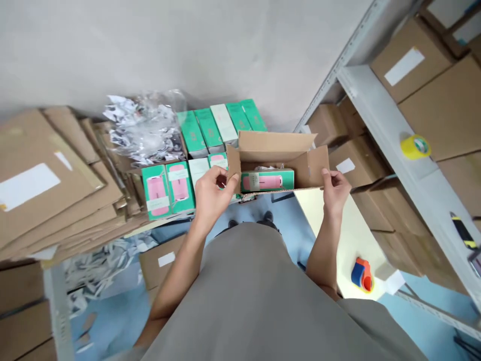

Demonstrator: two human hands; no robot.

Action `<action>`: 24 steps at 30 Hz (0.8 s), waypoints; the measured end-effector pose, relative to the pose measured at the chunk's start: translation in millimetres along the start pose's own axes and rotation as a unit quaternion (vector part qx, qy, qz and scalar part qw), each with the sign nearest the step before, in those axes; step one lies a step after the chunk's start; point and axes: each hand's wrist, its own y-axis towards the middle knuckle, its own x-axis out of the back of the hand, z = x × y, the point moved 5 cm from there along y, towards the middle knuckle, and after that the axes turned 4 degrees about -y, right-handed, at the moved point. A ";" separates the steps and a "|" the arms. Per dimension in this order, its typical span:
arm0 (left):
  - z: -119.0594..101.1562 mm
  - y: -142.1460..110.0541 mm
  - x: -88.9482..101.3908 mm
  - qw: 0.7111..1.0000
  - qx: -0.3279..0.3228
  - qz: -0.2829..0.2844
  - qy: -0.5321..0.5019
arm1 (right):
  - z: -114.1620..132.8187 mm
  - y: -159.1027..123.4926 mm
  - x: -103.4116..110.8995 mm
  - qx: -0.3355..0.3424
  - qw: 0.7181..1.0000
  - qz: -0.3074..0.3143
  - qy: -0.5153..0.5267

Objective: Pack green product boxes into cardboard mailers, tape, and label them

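An unsealed cardboard carton (276, 142) occupies the centre of the frame, slightly right, its flaps spread and its interior visible. Inside, along the near wall, lies a green box (283, 181) bearing a pink picture. The left hand (217, 189) pinches the carton's left flap, thumb and forefinger closed upon the cardboard. The right hand (334, 188) grips the corner of the right flap in the same manner, thumb against fingers. Just left of the carton, at upper centre, stand further green boxes (211, 131), in two rows and partly hidden by the left hand. Beside them, at upper left, is a clear bag of shredded paper (150, 133); at far left, stacked cardboard sheets (67, 155). At lower right, a pale table (352, 233) carries a tape dispenser (359, 274). At right, a grey shelf (391, 118) supports brown cartons (443, 100) and a yellow tape roll (410, 146).
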 end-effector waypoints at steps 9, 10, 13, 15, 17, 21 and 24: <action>32.2 19.2 8.1 0.997 0.069 -0.034 -0.005 | 19.3 46.7 -80.4 0.032 0.994 0.100 -0.012; 32.8 22.6 5.8 0.997 0.072 -0.036 -0.004 | 18.6 51.4 -84.4 0.031 0.993 0.111 -0.014; 33.5 31.7 -2.2 0.996 0.081 -0.041 -0.004 | 15.1 63.1 -94.6 0.018 0.989 0.144 -0.022; 34.7 34.8 -6.3 0.995 0.089 -0.043 0.000 | 11.2 67.7 -98.4 0.002 0.987 0.157 -0.023; 37.8 34.9 -7.1 0.993 0.103 -0.047 -0.001 | 4.4 69.0 -100.0 -0.017 0.985 0.170 -0.018; 51.2 37.0 7.5 0.989 0.130 -0.062 -0.034 | -25.2 58.2 -102.7 -0.086 0.970 0.227 0.028; 71.2 54.9 40.0 0.985 0.131 -0.114 -0.002 | -57.0 40.1 -110.4 -0.170 0.943 0.279 0.070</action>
